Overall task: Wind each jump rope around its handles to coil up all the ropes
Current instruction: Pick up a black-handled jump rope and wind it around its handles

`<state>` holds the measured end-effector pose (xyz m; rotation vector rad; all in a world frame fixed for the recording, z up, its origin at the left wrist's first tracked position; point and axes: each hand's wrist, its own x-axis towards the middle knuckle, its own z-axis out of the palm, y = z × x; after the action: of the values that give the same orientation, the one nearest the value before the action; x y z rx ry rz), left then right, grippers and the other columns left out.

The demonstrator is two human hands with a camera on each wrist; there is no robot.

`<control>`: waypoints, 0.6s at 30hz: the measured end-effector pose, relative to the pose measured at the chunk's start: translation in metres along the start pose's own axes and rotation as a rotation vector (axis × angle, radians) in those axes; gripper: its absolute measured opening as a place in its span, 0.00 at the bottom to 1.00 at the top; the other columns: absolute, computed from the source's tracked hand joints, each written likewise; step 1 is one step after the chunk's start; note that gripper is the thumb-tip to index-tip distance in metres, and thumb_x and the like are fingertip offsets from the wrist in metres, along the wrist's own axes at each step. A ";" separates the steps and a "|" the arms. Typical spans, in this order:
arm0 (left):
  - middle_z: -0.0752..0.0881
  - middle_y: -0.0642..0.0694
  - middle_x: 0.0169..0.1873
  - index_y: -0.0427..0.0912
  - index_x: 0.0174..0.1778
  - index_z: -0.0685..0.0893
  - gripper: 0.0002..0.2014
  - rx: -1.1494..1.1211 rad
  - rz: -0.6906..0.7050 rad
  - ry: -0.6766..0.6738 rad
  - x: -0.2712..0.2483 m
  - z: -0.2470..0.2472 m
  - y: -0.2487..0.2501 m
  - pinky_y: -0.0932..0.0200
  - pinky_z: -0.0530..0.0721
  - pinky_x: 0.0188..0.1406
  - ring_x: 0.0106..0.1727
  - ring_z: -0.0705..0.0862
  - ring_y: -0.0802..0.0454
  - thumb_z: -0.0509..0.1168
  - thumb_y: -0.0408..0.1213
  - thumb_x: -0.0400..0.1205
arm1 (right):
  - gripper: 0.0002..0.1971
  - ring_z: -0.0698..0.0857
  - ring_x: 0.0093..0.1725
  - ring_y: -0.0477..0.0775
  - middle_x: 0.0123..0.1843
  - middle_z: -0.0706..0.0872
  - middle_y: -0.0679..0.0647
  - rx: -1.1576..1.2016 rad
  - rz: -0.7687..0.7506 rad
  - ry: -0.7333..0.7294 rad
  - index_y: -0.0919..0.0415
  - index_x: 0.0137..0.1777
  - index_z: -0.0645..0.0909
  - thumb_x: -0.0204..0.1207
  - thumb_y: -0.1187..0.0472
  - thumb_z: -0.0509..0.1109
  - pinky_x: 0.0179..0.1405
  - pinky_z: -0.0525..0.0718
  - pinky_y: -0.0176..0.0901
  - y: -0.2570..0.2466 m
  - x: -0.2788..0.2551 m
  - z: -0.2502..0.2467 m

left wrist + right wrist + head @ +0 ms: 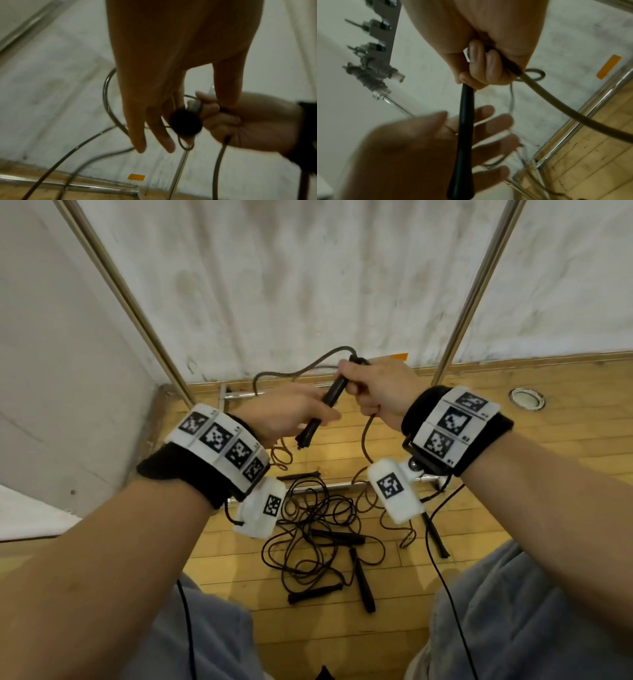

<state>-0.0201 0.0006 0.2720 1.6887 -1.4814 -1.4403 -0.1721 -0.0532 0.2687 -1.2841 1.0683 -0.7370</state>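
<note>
My right hand (376,388) grips the upper end of a black jump-rope handle (318,419) together with its dark rope (301,368), which loops up and away to the left. In the right wrist view the right hand's (479,60) fingers curl round the handle (465,135). My left hand (291,412) is open beside the handle's lower part; in the right wrist view its spread, straight fingers (488,121) lie behind the handle. Whether it touches the handle is unclear. Several more ropes (315,529) lie tangled on the floor below, with black handles (361,587) among them.
A wooden floor (513,446) meets a white wall (308,285) ahead. Slanted metal poles (479,285) and low rails (239,396) of a frame stand around the pile. A round floor socket (525,398) sits at the right. My knees (531,611) flank the ropes.
</note>
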 end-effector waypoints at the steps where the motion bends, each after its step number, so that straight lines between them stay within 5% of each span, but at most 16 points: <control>1: 0.86 0.43 0.48 0.34 0.52 0.82 0.08 0.039 0.027 -0.011 0.001 0.006 -0.001 0.66 0.81 0.46 0.50 0.85 0.54 0.67 0.34 0.80 | 0.12 0.61 0.17 0.44 0.25 0.71 0.51 0.059 0.015 -0.021 0.68 0.50 0.78 0.82 0.57 0.63 0.16 0.60 0.35 -0.003 -0.001 0.000; 3: 0.81 0.43 0.33 0.38 0.44 0.77 0.03 -0.025 0.061 0.011 0.001 0.015 -0.003 0.66 0.81 0.34 0.35 0.84 0.55 0.63 0.30 0.83 | 0.11 0.61 0.19 0.45 0.27 0.70 0.51 0.177 0.041 -0.045 0.67 0.50 0.76 0.84 0.56 0.61 0.19 0.60 0.35 -0.007 -0.004 0.002; 6: 0.72 0.52 0.25 0.43 0.42 0.79 0.04 -0.177 0.071 0.105 0.006 0.017 -0.008 0.64 0.74 0.22 0.22 0.71 0.58 0.64 0.30 0.81 | 0.10 0.63 0.24 0.47 0.30 0.68 0.53 0.409 0.099 -0.049 0.62 0.51 0.70 0.86 0.55 0.55 0.23 0.63 0.37 -0.015 -0.008 0.006; 10: 0.67 0.56 0.17 0.44 0.41 0.84 0.05 -0.236 0.134 0.124 0.010 0.025 -0.008 0.66 0.62 0.15 0.18 0.63 0.59 0.73 0.37 0.77 | 0.13 0.63 0.26 0.47 0.31 0.65 0.51 0.662 0.134 -0.076 0.64 0.51 0.72 0.85 0.57 0.49 0.28 0.63 0.37 -0.021 -0.011 0.000; 15: 0.71 0.54 0.18 0.43 0.37 0.83 0.07 -0.154 0.132 0.156 0.016 0.033 -0.011 0.63 0.68 0.20 0.19 0.68 0.55 0.72 0.39 0.78 | 0.19 0.66 0.27 0.48 0.31 0.65 0.51 0.802 0.130 -0.060 0.68 0.47 0.77 0.86 0.57 0.49 0.29 0.66 0.39 -0.025 -0.013 -0.005; 18: 0.76 0.52 0.24 0.42 0.40 0.85 0.09 -0.049 0.144 0.223 0.020 0.031 -0.011 0.61 0.71 0.23 0.21 0.72 0.56 0.68 0.42 0.81 | 0.20 0.72 0.30 0.49 0.33 0.71 0.52 0.690 0.118 0.012 0.66 0.47 0.78 0.86 0.50 0.53 0.35 0.73 0.39 -0.024 -0.011 -0.005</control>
<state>-0.0456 -0.0054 0.2440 1.6188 -1.4022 -1.1627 -0.1778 -0.0491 0.2945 -0.6210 0.7846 -0.9178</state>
